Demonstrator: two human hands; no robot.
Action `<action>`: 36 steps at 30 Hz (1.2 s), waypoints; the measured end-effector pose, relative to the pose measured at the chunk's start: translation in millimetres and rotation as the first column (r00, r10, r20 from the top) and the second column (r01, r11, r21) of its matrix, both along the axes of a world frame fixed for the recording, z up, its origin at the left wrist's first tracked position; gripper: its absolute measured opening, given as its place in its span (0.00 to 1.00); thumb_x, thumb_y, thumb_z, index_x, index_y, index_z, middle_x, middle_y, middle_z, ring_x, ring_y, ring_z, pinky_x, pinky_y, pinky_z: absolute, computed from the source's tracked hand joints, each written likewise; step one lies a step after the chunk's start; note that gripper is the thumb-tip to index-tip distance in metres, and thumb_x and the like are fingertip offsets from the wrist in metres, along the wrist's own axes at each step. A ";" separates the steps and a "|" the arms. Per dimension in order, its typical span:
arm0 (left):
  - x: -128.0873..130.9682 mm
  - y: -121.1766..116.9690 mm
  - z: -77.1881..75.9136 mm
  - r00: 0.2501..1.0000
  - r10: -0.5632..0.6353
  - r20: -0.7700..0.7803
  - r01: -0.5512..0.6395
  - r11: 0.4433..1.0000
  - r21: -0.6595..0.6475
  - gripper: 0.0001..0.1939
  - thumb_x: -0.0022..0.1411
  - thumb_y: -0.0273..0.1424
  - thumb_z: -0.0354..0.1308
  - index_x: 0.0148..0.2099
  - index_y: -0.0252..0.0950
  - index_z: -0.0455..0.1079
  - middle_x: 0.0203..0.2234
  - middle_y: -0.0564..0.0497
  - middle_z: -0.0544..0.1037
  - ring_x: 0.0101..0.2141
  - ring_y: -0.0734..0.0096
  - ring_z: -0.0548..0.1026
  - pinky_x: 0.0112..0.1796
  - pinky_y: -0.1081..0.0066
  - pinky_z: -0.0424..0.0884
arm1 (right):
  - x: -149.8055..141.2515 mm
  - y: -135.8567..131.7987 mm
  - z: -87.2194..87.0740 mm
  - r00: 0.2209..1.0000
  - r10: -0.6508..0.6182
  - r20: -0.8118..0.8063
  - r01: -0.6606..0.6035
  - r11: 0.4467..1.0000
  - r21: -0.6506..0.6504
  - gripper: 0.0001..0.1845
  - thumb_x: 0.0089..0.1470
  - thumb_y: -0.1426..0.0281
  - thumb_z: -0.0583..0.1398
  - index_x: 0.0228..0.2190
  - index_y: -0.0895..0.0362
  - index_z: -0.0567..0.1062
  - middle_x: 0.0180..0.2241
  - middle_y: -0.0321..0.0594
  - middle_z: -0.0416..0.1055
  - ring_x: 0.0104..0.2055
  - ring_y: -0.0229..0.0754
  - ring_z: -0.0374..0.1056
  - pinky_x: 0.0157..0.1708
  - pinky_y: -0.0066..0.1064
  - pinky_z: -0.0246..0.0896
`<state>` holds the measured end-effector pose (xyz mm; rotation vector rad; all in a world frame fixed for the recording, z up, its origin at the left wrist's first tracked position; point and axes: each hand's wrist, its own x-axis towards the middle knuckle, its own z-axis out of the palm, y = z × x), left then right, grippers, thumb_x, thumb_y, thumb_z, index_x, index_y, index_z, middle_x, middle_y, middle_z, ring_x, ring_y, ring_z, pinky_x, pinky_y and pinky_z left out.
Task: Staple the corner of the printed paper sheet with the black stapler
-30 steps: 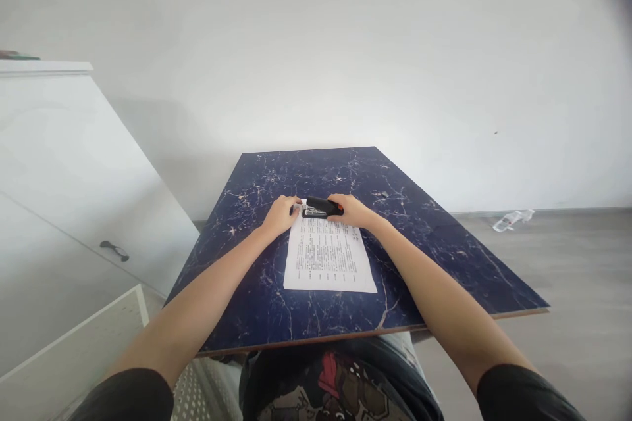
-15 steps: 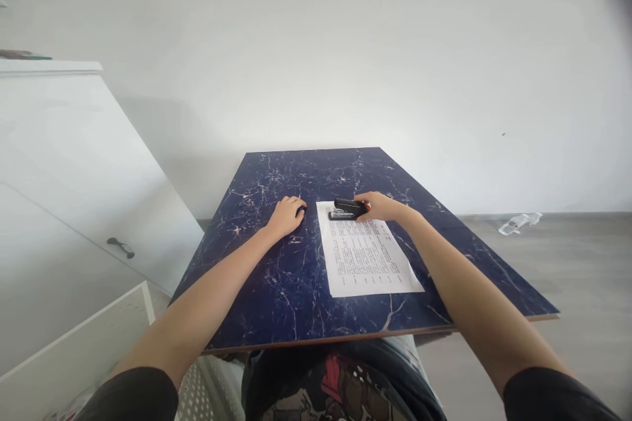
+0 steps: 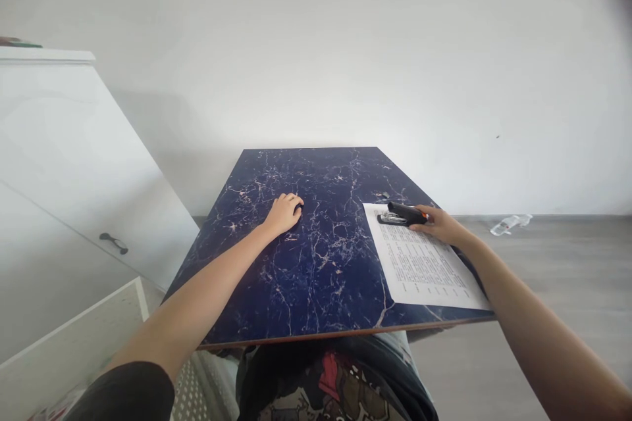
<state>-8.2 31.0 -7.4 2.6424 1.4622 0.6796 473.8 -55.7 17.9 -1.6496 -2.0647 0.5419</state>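
Here, right hand [image 3: 441,223] half-closed around stapler [image 3: 407,213]

Stapler [image 3: 407,214]: black, a bit of orange showing at its back end
Stapler's pose: lying lengthwise left to right, nose to the left, top arm and base apart at the front
Stapler's spot: right of the frame's middle, over the upper end of the paper [image 3: 427,270]
Paper's look: white, full of dark print too small to read
Paper's place: right of centre, slanting down toward the lower right

2 arms [image 3: 212,289] stretch forward, left hand [image 3: 284,213] loosely curved, right hand [image 3: 439,224] gripping.
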 end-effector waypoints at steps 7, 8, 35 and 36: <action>-1.6 2.1 -4.3 1.000 0.009 -0.011 -0.009 1.000 0.009 0.12 0.70 0.29 0.53 0.51 0.40 0.75 0.50 0.45 0.76 0.52 0.55 0.70 0.53 0.54 0.68 | 2.0 9.8 -1.0 0.996 0.010 0.087 -0.009 1.000 -0.015 0.35 0.49 0.44 0.65 0.50 0.54 0.77 0.43 0.51 0.80 0.44 0.60 0.75 0.40 0.46 0.69; -1.4 2.0 -4.2 1.000 0.008 -0.012 -0.008 1.000 0.009 0.12 0.69 0.29 0.53 0.51 0.40 0.75 0.50 0.45 0.76 0.52 0.55 0.70 0.53 0.54 0.68 | 2.3 10.4 2.0 0.994 0.009 0.112 -0.007 1.000 -0.023 0.35 0.48 0.45 0.65 0.51 0.54 0.77 0.45 0.51 0.80 0.44 0.61 0.75 0.40 0.47 0.69; -1.8 -11.6 14.5 0.909 -0.417 -0.027 0.413 0.907 -0.081 0.15 0.71 0.39 0.52 0.31 0.38 0.66 0.26 0.53 0.72 0.28 0.70 0.69 0.33 0.70 0.62 | -274.2 55.2 -29.6 0.948 0.191 0.256 -0.245 0.949 0.200 0.26 0.70 0.63 0.48 0.65 0.53 0.67 0.70 0.50 0.57 0.72 0.57 0.50 0.68 0.60 0.44; -1.9 -12.5 16.0 0.901 -0.433 -0.019 0.429 0.898 -0.096 0.16 0.71 0.40 0.52 0.31 0.38 0.66 0.25 0.53 0.72 0.27 0.70 0.69 0.33 0.70 0.62 | -273.8 55.5 -29.9 0.948 0.191 0.254 -0.245 0.949 0.199 0.26 0.70 0.63 0.48 0.65 0.53 0.67 0.70 0.50 0.57 0.73 0.57 0.50 0.68 0.60 0.44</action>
